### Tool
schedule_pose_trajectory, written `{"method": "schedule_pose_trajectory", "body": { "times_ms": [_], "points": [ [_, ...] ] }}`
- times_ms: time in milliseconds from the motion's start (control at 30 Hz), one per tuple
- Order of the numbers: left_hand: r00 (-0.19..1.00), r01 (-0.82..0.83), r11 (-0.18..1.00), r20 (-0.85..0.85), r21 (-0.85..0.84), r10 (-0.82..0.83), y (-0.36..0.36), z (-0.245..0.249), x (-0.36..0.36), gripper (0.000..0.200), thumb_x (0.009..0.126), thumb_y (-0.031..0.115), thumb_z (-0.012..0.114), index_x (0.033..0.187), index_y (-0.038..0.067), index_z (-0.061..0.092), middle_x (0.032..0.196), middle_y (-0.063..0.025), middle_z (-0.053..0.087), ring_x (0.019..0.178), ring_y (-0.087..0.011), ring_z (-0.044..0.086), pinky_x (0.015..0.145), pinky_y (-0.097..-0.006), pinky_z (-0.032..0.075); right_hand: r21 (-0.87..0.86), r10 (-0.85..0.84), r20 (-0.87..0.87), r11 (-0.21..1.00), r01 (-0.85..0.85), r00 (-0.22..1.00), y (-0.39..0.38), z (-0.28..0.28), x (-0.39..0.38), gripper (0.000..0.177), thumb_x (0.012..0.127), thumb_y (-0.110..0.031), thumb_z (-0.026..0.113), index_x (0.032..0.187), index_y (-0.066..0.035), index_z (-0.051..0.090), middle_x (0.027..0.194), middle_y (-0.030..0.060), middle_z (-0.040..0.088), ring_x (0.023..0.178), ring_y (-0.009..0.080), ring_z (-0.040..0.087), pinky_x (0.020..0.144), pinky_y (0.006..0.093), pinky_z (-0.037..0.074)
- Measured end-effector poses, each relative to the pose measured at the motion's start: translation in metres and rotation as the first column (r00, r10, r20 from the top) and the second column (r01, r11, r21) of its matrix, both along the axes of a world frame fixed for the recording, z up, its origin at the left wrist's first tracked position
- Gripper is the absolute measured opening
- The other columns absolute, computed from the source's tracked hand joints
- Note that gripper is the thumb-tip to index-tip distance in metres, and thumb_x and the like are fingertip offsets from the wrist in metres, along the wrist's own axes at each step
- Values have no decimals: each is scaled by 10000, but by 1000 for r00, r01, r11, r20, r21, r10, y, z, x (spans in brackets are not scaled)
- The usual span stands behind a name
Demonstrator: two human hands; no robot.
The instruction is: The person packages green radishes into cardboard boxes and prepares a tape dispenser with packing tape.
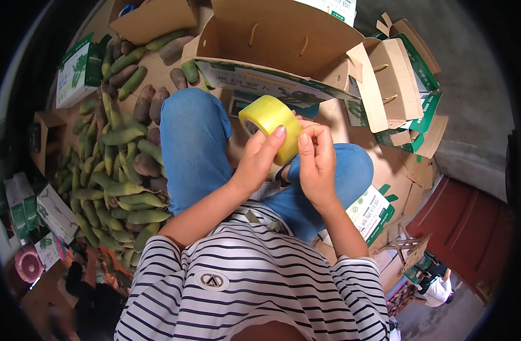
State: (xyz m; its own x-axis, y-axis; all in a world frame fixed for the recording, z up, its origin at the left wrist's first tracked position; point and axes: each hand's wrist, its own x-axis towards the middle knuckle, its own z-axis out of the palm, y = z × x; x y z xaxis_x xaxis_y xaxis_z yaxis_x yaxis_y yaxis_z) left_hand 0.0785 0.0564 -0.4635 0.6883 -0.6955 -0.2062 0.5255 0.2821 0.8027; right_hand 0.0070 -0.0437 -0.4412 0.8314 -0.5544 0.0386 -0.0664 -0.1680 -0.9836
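A wide roll of yellowish packing tape (270, 115) is held up between my knees. My left hand (255, 162) is closed around it, thumb on the outer face and fingers behind. My right hand (318, 160) is closed in a pinch, thumb against fingers, at the roll's right side; whether a loose tape end lies between the fingertips is too small to make out. Just beyond the roll stands an open cardboard box (283, 34) with printed white and green sides and cord loops on its inner wall.
A large heap of green and dark radishes (121, 170) covers the floor at left. More printed cartons (78, 74) stand around, with an opened box (408, 91) at right. A person (439, 288) is at lower right, another (93, 295) at lower left. A red door (456, 227) is at right.
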Motion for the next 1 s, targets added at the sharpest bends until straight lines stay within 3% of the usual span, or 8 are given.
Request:
{"method": "schedule_pose_trajectory", "body": {
  "times_ms": [133,233,367,500,600,700,800,1000],
  "points": [
    [971,15,998,-237,-57,-29,0,-5,1,418,1002,347,441,1202,-6,539,1116,-69,590,1003,-121,552,890,-283,432,-357,-24,78,933,50,997,-3,-7,2,95,948,-101,529,956,-13,497,1114,172,583,935,231,579,866,325,462],
    [973,87,996,-212,-13,-88,7,-2,6,427,1007,370,421,1176,-3,545,1079,-75,601,954,-118,569,848,-273,458,-405,14,138,913,43,990,-5,0,0,81,916,-83,564,918,-15,519,1143,167,580,909,232,584,807,310,478],
    [946,225,974,-243,20,-213,13,19,12,488,1014,422,369,1144,-11,551,998,-93,626,844,-129,602,748,-261,508,-423,285,144,883,-201,948,-26,19,-1,60,865,-39,588,870,-18,532,1108,149,611,787,199,559,631,286,464],
    [900,346,938,-282,-4,-333,14,26,17,541,1020,456,313,1098,-13,571,906,-103,640,780,-140,618,696,-263,523,-159,581,55,808,-567,812,-47,34,-1,94,937,-88,533,879,-21,499,1073,164,623,710,124,555,670,241,478],
    [910,350,936,-250,29,-332,11,32,18,550,1024,453,298,1058,-12,588,870,-103,644,777,-145,623,699,-263,518,82,631,-70,776,-626,773,-54,42,-1,98,953,-94,512,899,-14,494,1011,134,623,680,111,556,655,229,478],
    [904,391,919,-208,51,-374,11,22,18,547,1026,446,300,1025,-13,599,869,-99,645,779,-150,624,694,-264,514,155,611,-114,790,-593,783,-51,42,-1,101,959,-98,504,922,-5,491,922,100,610,680,109,556,642,229,473],
    [886,408,911,-266,62,-379,11,19,18,527,1024,435,322,1040,-12,600,910,-96,645,814,-150,625,729,-268,506,133,604,-223,796,-590,765,-52,45,-4,103,957,-102,512,923,-6,498,875,74,596,676,104,554,635,234,467],
    [876,362,924,-384,124,-292,6,18,21,493,1012,434,382,1088,-6,591,988,-97,640,869,-151,627,792,-282,503,-71,612,-283,755,-652,739,-58,42,-11,102,924,-112,539,909,-28,483,783,120,565,703,279,581,631,356,459]
  ]
}}
